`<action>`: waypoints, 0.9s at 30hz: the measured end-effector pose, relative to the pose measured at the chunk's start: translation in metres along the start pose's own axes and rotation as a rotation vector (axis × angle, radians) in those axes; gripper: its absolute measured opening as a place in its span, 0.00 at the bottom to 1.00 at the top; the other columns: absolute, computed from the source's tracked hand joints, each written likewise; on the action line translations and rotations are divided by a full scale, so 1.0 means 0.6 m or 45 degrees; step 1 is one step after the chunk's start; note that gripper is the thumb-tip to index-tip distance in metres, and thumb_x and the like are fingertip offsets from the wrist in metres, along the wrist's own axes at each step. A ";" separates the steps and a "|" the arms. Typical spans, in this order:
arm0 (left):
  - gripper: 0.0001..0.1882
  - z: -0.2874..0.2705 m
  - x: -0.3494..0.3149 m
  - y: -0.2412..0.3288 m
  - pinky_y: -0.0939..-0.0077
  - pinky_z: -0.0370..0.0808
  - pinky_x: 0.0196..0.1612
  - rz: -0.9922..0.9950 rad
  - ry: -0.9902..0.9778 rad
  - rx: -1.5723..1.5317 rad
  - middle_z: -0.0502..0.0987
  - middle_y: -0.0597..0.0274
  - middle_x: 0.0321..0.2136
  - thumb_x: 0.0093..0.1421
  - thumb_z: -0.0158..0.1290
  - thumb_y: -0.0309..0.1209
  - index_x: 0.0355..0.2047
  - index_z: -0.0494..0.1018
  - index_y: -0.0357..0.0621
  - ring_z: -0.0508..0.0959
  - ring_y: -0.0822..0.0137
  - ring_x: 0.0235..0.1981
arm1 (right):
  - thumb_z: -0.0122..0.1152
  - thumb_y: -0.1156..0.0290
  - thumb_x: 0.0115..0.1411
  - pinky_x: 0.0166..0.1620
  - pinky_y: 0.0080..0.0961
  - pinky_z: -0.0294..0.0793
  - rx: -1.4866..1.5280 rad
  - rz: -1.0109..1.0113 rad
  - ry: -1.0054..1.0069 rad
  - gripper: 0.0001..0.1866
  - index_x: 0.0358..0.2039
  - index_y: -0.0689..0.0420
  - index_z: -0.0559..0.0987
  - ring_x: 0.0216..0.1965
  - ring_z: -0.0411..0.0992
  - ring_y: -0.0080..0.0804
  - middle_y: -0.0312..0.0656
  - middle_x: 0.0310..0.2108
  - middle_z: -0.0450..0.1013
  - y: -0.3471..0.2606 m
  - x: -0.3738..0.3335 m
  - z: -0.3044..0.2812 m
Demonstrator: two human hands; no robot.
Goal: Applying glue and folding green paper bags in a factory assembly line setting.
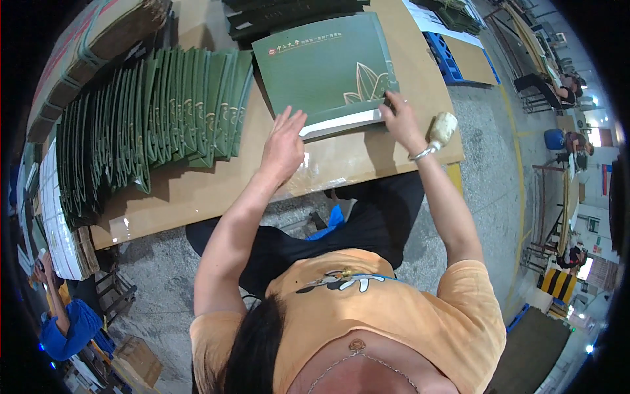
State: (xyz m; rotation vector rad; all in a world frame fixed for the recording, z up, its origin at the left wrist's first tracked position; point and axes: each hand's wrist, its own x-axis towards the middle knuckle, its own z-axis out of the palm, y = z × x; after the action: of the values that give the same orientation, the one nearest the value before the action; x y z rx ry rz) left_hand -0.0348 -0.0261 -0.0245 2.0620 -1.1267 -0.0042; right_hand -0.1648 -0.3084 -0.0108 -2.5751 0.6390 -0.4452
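On cardboard, both hands touch a flat, seemingly paper bag.

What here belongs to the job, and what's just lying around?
Likely in the job:
- green folder touched by left hand and right hand
- row of green folders at left
- brown worktable

Likely just around:
- cardboard box, lower left
- striped panel, far right

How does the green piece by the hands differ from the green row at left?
The green piece lies flat, broad face up, while the green row stands packed on edge. The green piece shows a white strip along its near side; the green row shows mostly narrow edges. Both rest on the brown table.
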 end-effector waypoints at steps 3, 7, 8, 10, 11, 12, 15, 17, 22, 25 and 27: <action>0.24 -0.007 -0.007 0.006 0.56 0.57 0.68 -0.032 -0.110 -0.078 0.68 0.47 0.59 0.55 0.45 0.18 0.53 0.71 0.36 0.60 0.50 0.65 | 0.65 0.62 0.55 0.59 0.42 0.65 0.068 -0.029 -0.016 0.39 0.64 0.60 0.62 0.55 0.66 0.58 0.62 0.59 0.63 -0.007 -0.083 -0.006; 0.21 -0.012 -0.003 -0.004 0.59 0.65 0.62 0.158 -0.148 0.096 0.69 0.49 0.58 0.56 0.48 0.20 0.50 0.74 0.40 0.67 0.49 0.60 | 0.69 0.62 0.52 0.63 0.43 0.59 0.044 0.021 -0.132 0.47 0.67 0.62 0.55 0.61 0.60 0.58 0.63 0.61 0.60 -0.009 -0.147 -0.005; 0.19 -0.011 -0.006 -0.008 0.59 0.67 0.57 0.133 -0.144 0.135 0.72 0.50 0.53 0.56 0.48 0.21 0.50 0.75 0.40 0.70 0.49 0.55 | 0.70 0.61 0.51 0.64 0.43 0.59 0.061 0.027 -0.139 0.49 0.67 0.62 0.54 0.62 0.59 0.58 0.62 0.60 0.61 -0.015 -0.153 -0.010; 0.18 -0.008 -0.001 -0.011 0.58 0.70 0.53 0.121 -0.152 0.165 0.74 0.50 0.49 0.57 0.49 0.22 0.49 0.75 0.39 0.73 0.50 0.51 | 0.71 0.60 0.50 0.63 0.43 0.59 0.043 0.025 -0.133 0.50 0.67 0.62 0.53 0.61 0.60 0.58 0.61 0.60 0.62 -0.010 -0.159 -0.014; 0.19 -0.004 0.007 -0.015 0.58 0.71 0.50 0.012 -0.120 0.087 0.75 0.51 0.44 0.58 0.51 0.25 0.51 0.73 0.40 0.74 0.51 0.47 | 0.71 0.59 0.50 0.63 0.43 0.59 0.026 0.010 -0.128 0.51 0.68 0.61 0.53 0.61 0.60 0.57 0.61 0.59 0.63 -0.008 -0.159 -0.015; 0.20 -0.002 0.015 -0.009 0.58 0.72 0.46 -0.098 -0.087 0.008 0.76 0.51 0.40 0.58 0.52 0.27 0.53 0.71 0.42 0.75 0.52 0.43 | 0.72 0.58 0.49 0.61 0.44 0.61 0.101 0.031 -0.101 0.49 0.66 0.61 0.56 0.59 0.62 0.57 0.60 0.57 0.65 -0.011 -0.156 -0.022; 0.20 0.014 0.023 0.023 0.59 0.73 0.43 -0.549 0.033 0.005 0.76 0.50 0.35 0.60 0.53 0.30 0.53 0.69 0.41 0.76 0.52 0.41 | 0.71 0.58 0.51 0.59 0.42 0.63 -0.278 -0.098 0.209 0.40 0.59 0.64 0.66 0.58 0.62 0.54 0.58 0.55 0.67 0.043 -0.135 -0.047; 0.20 0.038 -0.010 -0.020 0.58 0.73 0.40 -0.417 0.226 0.087 0.76 0.50 0.38 0.59 0.54 0.31 0.52 0.69 0.40 0.76 0.51 0.41 | 0.72 0.53 0.49 0.58 0.43 0.65 -0.135 0.619 0.359 0.34 0.49 0.66 0.74 0.55 0.66 0.54 0.56 0.51 0.71 0.012 -0.071 -0.108; 0.22 0.066 -0.016 -0.014 0.56 0.66 0.53 -0.055 0.297 0.271 0.71 0.55 0.51 0.56 0.56 0.32 0.51 0.72 0.43 0.71 0.51 0.50 | 0.70 0.44 0.49 0.48 0.40 0.74 -0.019 1.218 0.140 0.36 0.46 0.64 0.77 0.38 0.75 0.49 0.54 0.42 0.76 0.233 -0.032 -0.136; 0.28 0.028 -0.051 -0.020 0.53 0.57 0.61 -0.082 0.149 0.441 0.68 0.57 0.58 0.54 0.57 0.35 0.57 0.69 0.44 0.65 0.51 0.58 | 0.66 0.39 0.49 0.30 0.29 0.75 0.430 1.172 0.067 0.38 0.43 0.65 0.78 0.31 0.76 0.37 0.45 0.35 0.76 0.143 -0.033 -0.130; 0.32 0.019 -0.050 -0.025 0.53 0.55 0.63 -0.071 0.041 0.264 0.64 0.59 0.62 0.54 0.57 0.37 0.60 0.66 0.45 0.62 0.49 0.61 | 0.66 0.40 0.51 0.32 0.27 0.75 0.699 1.166 0.152 0.37 0.48 0.61 0.76 0.32 0.76 0.32 0.42 0.37 0.76 0.172 -0.046 -0.160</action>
State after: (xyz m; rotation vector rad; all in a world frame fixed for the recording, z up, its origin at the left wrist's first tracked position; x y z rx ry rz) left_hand -0.0464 -0.0073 -0.0520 2.2676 -1.0875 0.1227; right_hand -0.2639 -0.4091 0.0145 -1.5349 1.3977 -0.3749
